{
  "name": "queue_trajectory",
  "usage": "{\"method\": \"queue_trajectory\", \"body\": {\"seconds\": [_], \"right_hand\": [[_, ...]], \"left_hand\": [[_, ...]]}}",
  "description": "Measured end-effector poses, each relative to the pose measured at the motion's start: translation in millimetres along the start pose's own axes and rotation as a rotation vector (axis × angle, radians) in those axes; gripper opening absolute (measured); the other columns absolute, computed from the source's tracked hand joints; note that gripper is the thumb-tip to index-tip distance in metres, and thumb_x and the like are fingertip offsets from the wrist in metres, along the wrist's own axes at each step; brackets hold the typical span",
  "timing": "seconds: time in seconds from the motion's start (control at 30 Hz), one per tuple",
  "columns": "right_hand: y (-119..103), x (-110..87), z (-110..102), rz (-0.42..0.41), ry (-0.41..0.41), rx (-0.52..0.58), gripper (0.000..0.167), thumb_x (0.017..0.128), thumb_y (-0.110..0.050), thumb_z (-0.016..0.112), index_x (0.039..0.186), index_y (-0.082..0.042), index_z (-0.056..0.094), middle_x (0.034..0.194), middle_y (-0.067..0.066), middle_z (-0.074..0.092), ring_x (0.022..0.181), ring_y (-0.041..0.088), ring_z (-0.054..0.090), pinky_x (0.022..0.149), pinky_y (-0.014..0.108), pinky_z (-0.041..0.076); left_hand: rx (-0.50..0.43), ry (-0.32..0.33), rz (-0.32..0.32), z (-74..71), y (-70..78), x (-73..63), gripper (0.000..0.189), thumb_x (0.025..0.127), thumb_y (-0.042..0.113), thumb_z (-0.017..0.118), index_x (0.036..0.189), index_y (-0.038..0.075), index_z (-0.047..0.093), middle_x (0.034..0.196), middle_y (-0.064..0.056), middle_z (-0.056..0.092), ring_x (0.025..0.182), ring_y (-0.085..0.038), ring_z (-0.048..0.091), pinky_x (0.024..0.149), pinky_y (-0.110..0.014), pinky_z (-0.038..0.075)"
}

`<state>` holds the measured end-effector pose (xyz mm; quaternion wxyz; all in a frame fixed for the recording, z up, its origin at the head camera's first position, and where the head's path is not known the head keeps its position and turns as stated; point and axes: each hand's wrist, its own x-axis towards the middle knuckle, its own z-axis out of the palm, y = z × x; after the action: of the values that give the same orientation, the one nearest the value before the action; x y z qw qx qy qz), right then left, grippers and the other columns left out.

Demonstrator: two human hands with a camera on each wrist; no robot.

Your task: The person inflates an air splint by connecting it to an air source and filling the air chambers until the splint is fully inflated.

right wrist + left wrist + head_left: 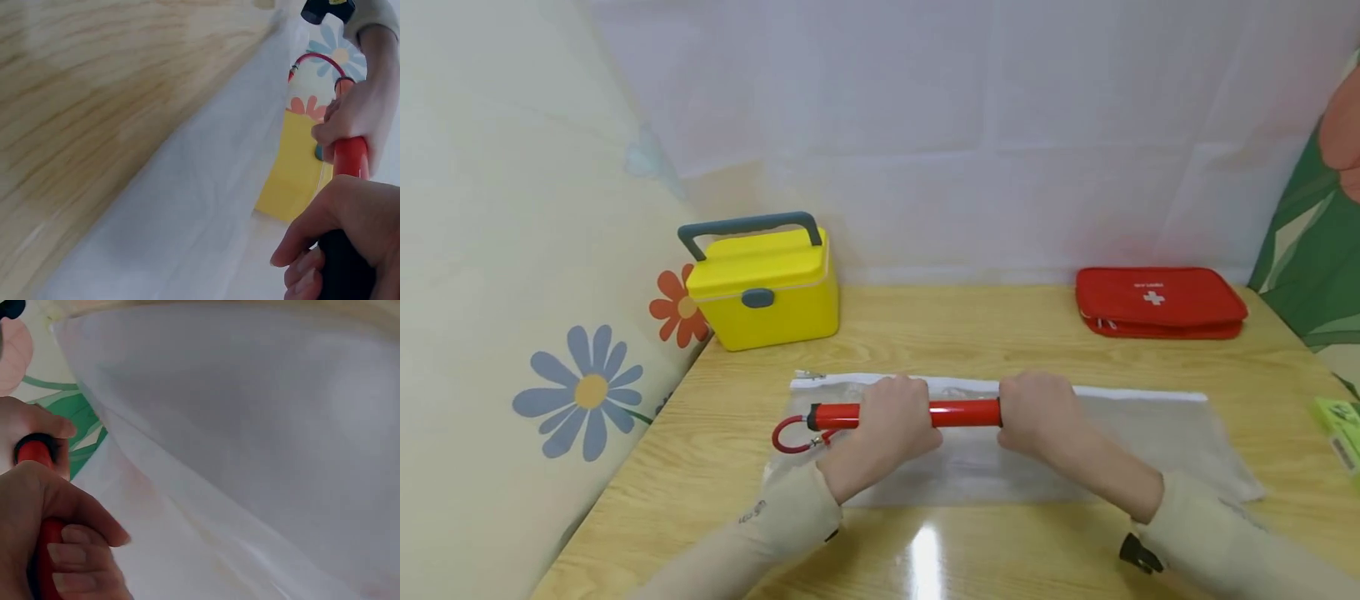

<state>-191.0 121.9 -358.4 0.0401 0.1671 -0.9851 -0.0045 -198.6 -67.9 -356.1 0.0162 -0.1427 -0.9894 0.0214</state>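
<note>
Two hands (895, 421) (1037, 412) grip one red pump (966, 413) over one zippered bag (977, 467).

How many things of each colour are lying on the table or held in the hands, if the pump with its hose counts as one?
Red: 2 (pump, pouch)
Yellow: 1 (box)
Green: 1 (packet, partly out of view)
Clear: 1 (zip bag)
Total: 5
</note>
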Motion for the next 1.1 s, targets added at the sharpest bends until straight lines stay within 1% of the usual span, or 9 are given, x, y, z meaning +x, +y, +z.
{"method": "queue_trajectory", "body": {"seconds": [0.1,0.23,0.43,0.53,0.63,0.7,0.77,0.9,1.1], "right_hand": [[-4.3,3.5,-1.8,0.021,0.006,0.02,0.03,0.072,-0.029,0.081,0.078,-0.006,0.062,0.063,0.002,0.052,0.054,0.018,0.049,0.051,0.032,0.046],[5.3,-1.4,0.5,0.043,0.001,0.044,0.026,0.072,-0.027,0.078,0.077,-0.008,0.061,0.061,0.001,0.051,0.053,0.018,0.047,0.05,0.033,0.044],[57.1,-2.8,4.3,0.02,0.103,0.082,0.016,0.071,-0.017,0.066,0.066,-0.013,0.051,0.055,0.0,0.044,0.05,0.019,0.045,0.043,0.034,0.038],[93.5,-4.0,10.9,-0.064,0.223,0.074,0.017,0.07,-0.014,0.066,0.068,-0.014,0.049,0.054,-0.002,0.042,0.048,0.018,0.044,0.041,0.034,0.036],[120.0,-9.6,19.3,-0.194,0.35,0.048,0.022,0.068,-0.012,0.072,0.074,-0.013,0.051,0.054,-0.004,0.042,0.045,0.015,0.041,0.041,0.032,0.035],[126.4,-13.4,22.4,-0.27,0.432,0.028,0.028,0.065,-0.011,0.076,0.078,-0.012,0.052,0.054,-0.006,0.042,0.044,0.012,0.039,0.041,0.029,0.033],[123.3,-15.8,23.2,-0.3,0.505,0.02,0.028,0.063,-0.011,0.075,0.074,-0.013,0.05,0.052,-0.007,0.04,0.043,0.011,0.036,0.039,0.028,0.03],[99.2,-13.7,18.7,-0.277,0.573,-0.009,0.026,0.061,-0.013,0.071,0.067,-0.016,0.046,0.049,-0.007,0.033,0.04,0.012,0.032,0.037,0.03,0.026],[56.0,-7.3,15.9,-0.211,0.404,-0.011,0.022,0.066,-0.018,0.073,0.069,-0.014,0.052,0.047,-0.005,0.034,0.042,0.014,0.034,0.039,0.03,0.03]], "left_hand": [[0.01,0.032,0.019,-4.3,3.2,3.4,0.033,0.073,0.039,0.076,0.077,0.009,0.062,0.06,0.0,0.052,0.053,-0.018,0.05,0.045,-0.03,0.043],[0.011,0.025,0.044,-9.9,1.4,2.0,0.031,0.073,0.039,0.075,0.073,0.011,0.061,0.055,0.001,0.051,0.048,-0.017,0.049,0.042,-0.029,0.041],[0.036,-0.005,-0.022,-26.4,-25.5,2.2,0.034,0.073,0.038,0.074,0.062,0.013,0.055,0.05,0.002,0.043,0.044,-0.016,0.045,0.042,-0.026,0.037],[0.047,0.014,-0.057,-28.2,-36.2,-2.9,0.034,0.071,0.035,0.075,0.059,0.013,0.052,0.049,0.001,0.04,0.043,-0.016,0.042,0.042,-0.026,0.035],[0.038,0.06,0.009,-26.1,-38.1,-10.1,0.03,0.069,0.03,0.074,0.058,0.012,0.053,0.047,0.001,0.041,0.042,-0.016,0.041,0.04,-0.026,0.036],[0.025,0.097,0.057,-25.0,-36.3,-12.8,0.027,0.068,0.028,0.074,0.058,0.012,0.054,0.046,0.001,0.041,0.041,-0.016,0.041,0.039,-0.025,0.036],[0.026,0.131,0.077,-24.4,-33.7,-13.1,0.028,0.068,0.029,0.077,0.061,0.011,0.056,0.047,0.001,0.042,0.041,-0.016,0.041,0.039,-0.024,0.037],[0.033,0.145,0.041,-24.4,-29.1,-10.4,0.031,0.069,0.032,0.079,0.065,0.011,0.057,0.05,0.001,0.045,0.043,-0.016,0.043,0.041,-0.025,0.037],[0.06,0.149,0.05,-21.9,-21.6,-9.0,0.031,0.071,0.032,0.077,0.06,0.013,0.054,0.048,0.002,0.041,0.043,-0.015,0.043,0.041,-0.026,0.037]]}}
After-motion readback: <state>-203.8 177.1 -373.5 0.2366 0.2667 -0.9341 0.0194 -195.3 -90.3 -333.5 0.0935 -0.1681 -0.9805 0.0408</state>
